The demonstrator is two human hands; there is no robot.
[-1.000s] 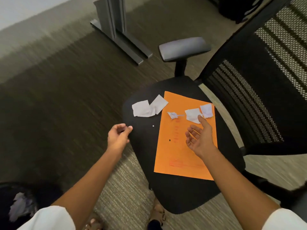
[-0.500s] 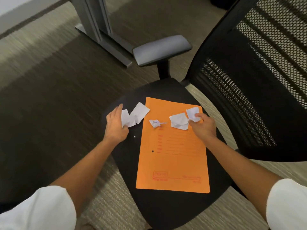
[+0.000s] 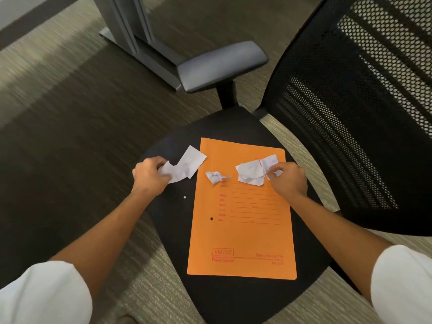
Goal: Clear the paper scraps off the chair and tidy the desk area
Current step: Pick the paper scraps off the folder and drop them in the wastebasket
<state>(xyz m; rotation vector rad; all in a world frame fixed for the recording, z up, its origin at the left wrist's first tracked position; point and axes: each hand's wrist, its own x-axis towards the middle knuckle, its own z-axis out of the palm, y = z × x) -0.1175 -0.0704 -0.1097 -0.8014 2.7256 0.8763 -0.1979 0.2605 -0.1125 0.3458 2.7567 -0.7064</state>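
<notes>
An orange file folder [image 3: 243, 230] lies on the black chair seat [image 3: 233, 300]. White paper scraps lie across its top end. My left hand [image 3: 150, 177] pinches the left scrap [image 3: 184, 167], which rests on the seat beside the folder. My right hand [image 3: 288, 181] closes on the rightmost scrap [image 3: 268, 161] at the folder's top right corner. Between the hands lie a flat torn scrap [image 3: 249, 175] and a small crumpled scrap [image 3: 215, 177], both on the folder and untouched.
The chair's black mesh backrest [image 3: 364, 108] rises at the right and its grey armrest [image 3: 222, 64] stands beyond the seat. A grey desk leg and foot [image 3: 140, 43] stand on the carpet at the upper left. A tiny white speck [image 3: 184, 197] lies on the seat.
Both hands reached forward from open above the seat and closed on the outer scraps. The left scrap is now crumpled under the fingers. My view moved closer to the chair.
</notes>
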